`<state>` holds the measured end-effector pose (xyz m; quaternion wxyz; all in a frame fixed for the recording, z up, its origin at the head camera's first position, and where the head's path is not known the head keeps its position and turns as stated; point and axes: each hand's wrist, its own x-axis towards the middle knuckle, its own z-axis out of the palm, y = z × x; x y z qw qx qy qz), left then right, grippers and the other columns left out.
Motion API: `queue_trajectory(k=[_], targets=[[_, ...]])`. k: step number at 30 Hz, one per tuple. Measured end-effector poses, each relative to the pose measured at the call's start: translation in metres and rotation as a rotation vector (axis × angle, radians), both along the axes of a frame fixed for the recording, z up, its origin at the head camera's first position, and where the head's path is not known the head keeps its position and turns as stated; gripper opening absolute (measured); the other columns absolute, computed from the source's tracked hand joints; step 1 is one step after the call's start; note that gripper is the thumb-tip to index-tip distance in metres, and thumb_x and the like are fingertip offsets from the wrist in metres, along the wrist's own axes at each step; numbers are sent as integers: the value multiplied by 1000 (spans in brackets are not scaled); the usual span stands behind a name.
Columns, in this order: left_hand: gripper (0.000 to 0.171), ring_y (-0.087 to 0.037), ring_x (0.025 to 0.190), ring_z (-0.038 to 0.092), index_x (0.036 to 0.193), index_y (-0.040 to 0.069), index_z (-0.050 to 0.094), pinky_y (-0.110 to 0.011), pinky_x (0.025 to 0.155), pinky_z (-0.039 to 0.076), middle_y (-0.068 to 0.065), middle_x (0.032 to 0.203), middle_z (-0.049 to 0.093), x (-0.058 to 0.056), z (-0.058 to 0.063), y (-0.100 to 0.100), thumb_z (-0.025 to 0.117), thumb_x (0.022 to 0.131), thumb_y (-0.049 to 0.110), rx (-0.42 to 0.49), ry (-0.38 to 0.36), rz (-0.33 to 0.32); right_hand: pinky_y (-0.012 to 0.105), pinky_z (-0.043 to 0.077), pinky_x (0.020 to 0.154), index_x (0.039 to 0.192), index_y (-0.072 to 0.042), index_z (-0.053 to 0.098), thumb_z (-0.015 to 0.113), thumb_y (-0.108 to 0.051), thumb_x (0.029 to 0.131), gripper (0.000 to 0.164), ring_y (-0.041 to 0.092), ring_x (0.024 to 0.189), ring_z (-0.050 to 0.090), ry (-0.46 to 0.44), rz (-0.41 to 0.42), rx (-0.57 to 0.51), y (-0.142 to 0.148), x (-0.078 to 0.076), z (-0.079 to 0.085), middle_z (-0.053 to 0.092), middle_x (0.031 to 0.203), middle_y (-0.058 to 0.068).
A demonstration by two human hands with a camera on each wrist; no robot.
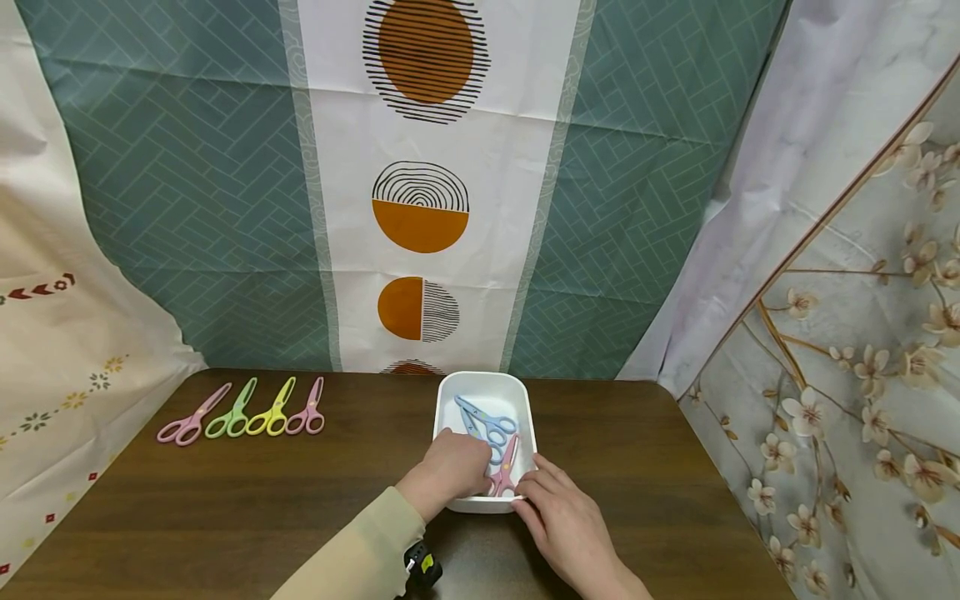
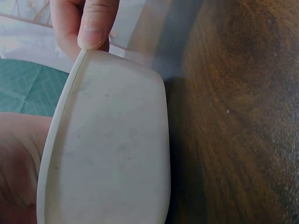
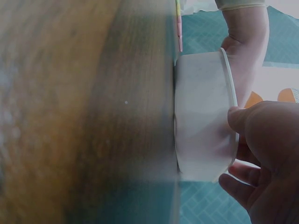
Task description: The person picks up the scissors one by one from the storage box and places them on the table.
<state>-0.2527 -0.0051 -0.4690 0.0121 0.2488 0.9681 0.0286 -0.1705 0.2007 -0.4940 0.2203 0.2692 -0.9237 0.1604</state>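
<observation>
A white plastic box (image 1: 483, 505) stands on the table with blue scissors (image 1: 495, 422) and pink scissors (image 1: 506, 467) lying in it. My left hand (image 1: 456, 467) reaches over its near left side, down into the box by the scissors; its fingertips are hidden, so whether they grip anything does not show. At the near right corner, my right hand (image 1: 566, 521) holds the box by its rim. The right wrist view shows that hand's thumb (image 3: 237, 119) against the rim, with fingers along the side. The box's outer wall (image 2: 112, 140) fills the middle of the left wrist view.
To the left, a row of scissors lies on the brown table (image 1: 300, 492): pink scissors (image 1: 193, 417), green scissors (image 1: 234, 412), yellow scissors (image 1: 272, 411) and another pink pair (image 1: 307, 410). A patterned curtain (image 1: 427, 317) hangs at the table's back edge. Floral cloth (image 1: 847, 375) borders the right.
</observation>
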Motion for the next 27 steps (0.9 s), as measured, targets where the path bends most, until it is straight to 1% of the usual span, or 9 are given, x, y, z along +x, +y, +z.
queue_trajectory(k=[6, 10, 14, 17, 21, 27], targets=[[29, -18, 67, 56, 76, 17, 68, -54, 104, 54, 3, 68, 63, 0, 1, 0, 84, 92, 34, -6, -17, 6, 47, 58, 107, 101, -23, 77, 85, -23, 99, 8, 28, 143, 62, 4, 3, -4, 0, 0, -1, 76, 116, -10], [28, -18, 69, 58, 77, 17, 69, -54, 103, 53, 3, 69, 64, 1, 2, 0, 85, 91, 35, -17, -13, 7, 47, 58, 107, 100, -24, 77, 84, -23, 100, 8, 28, 143, 62, 5, 5, -10, 1, 0, -1, 76, 114, -11], [29, -18, 68, 59, 75, 17, 67, -53, 100, 54, 3, 69, 65, 1, 2, -1, 85, 88, 35, -23, 23, -6, 47, 57, 107, 100, -23, 77, 85, -23, 99, 8, 28, 143, 61, 1, 5, -5, 1, 0, -1, 76, 115, -10], [30, -18, 65, 58, 72, 18, 66, -52, 97, 53, 3, 68, 64, 1, 1, -1, 86, 86, 35, -23, 58, -17, 47, 57, 108, 100, -23, 77, 84, -24, 100, 7, 27, 144, 61, -12, -1, 2, 0, 0, 0, 76, 115, -10], [30, -18, 63, 56, 72, 17, 66, -50, 95, 52, 3, 66, 64, 1, 0, 0, 85, 87, 35, -29, 96, -22, 47, 57, 108, 100, -24, 77, 84, -24, 100, 7, 27, 144, 60, -23, -5, 3, 0, 0, 0, 76, 116, -11], [28, -19, 62, 57, 73, 17, 69, -48, 90, 51, 1, 67, 67, -1, -2, 0, 85, 89, 35, -42, 154, -37, 46, 57, 108, 100, -24, 76, 85, -23, 99, 9, 27, 143, 62, 5, 3, 1, 0, 0, -1, 76, 114, -11]])
